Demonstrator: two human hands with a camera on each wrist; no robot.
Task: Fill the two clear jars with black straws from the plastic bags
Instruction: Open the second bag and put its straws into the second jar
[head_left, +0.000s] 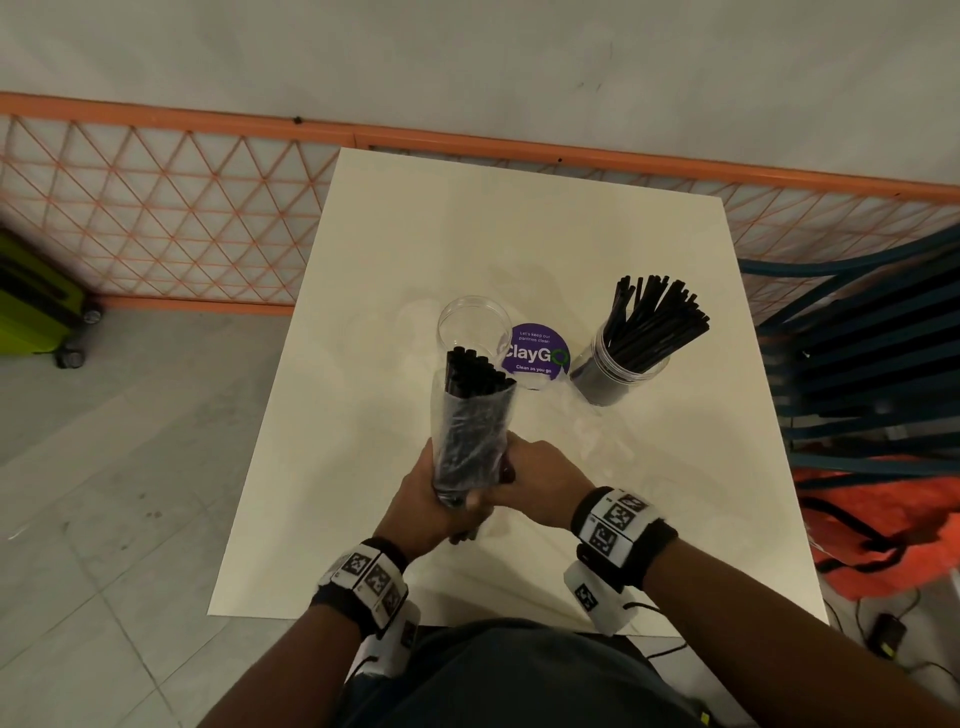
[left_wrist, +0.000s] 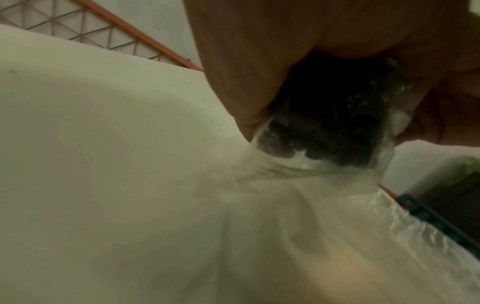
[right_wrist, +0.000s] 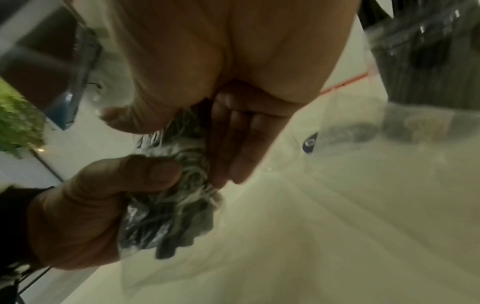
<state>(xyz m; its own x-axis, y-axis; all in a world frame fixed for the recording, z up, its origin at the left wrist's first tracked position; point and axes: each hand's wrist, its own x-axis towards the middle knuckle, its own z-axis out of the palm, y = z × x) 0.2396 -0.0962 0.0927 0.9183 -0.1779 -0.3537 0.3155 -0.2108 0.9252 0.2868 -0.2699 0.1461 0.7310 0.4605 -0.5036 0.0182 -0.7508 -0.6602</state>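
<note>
Black straws held in a bag above the table

Black straws (head_left: 470, 410) sit bundled in a clear plastic bag (head_left: 485, 447), their tips poking out of its open top. The left hand (head_left: 426, 501) grips the lower end of the bag with its fingers curled round it. The right hand (head_left: 540, 480) holds the same end from the other side, its fingers wrapped over the plastic just beside the left hand. The bag is lifted off the white table (head_left: 363, 467) and tilts away from the person, its open mouth close to the empty jar (head_left: 472, 325). From the head view the straw tips overlap the near rim of that jar; whether they touch it cannot be told. A round purple sticker (head_left: 535, 353) lies on the table between the two jars. The full jar (head_left: 618, 371) stands to the right of the sticker, its straws fanning upward and outward. In the right wrist view the crumpled bottom of the bag bulges out between both hands, and another clear bag with a red strip lies flat near the full jar
</note>
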